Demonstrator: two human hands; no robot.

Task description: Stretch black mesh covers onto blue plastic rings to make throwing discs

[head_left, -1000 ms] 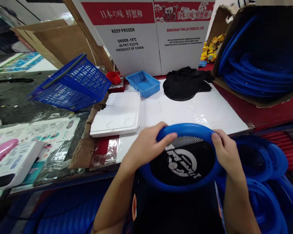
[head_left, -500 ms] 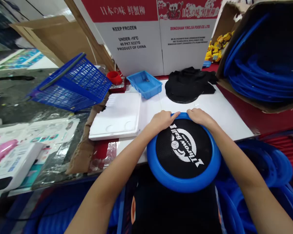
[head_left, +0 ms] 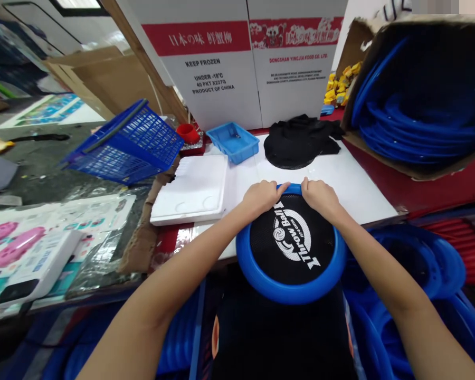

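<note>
While the left hand (head_left: 261,198) and the right hand (head_left: 320,198) hold its far edge, the Throw Ball disc (head_left: 293,237) lies below them

As both hands stand close together, each is curled around the blue rim (head_left: 293,295), and from this grip the disc spreads toward the body, between the forearms. Its black mesh faces up, with white lettering.

Beyond the hands, a heap of black fabric (head_left: 298,140) lies on the white board (head_left: 356,190); to the left are a white foam slab (head_left: 198,184) and a light-blue plastic tray (head_left: 243,153). The right forearm (head_left: 383,269) partly covers the stacked blue rings (head_left: 449,264). An open cardboard box (head_left: 404,171) stands farther right, with blue hoops (head_left: 411,140) inside.

One second ago, the hands were well apart, on opposite sides of the rim; now they nearly meet at the far edge, and the lettering shows more fully.
</note>
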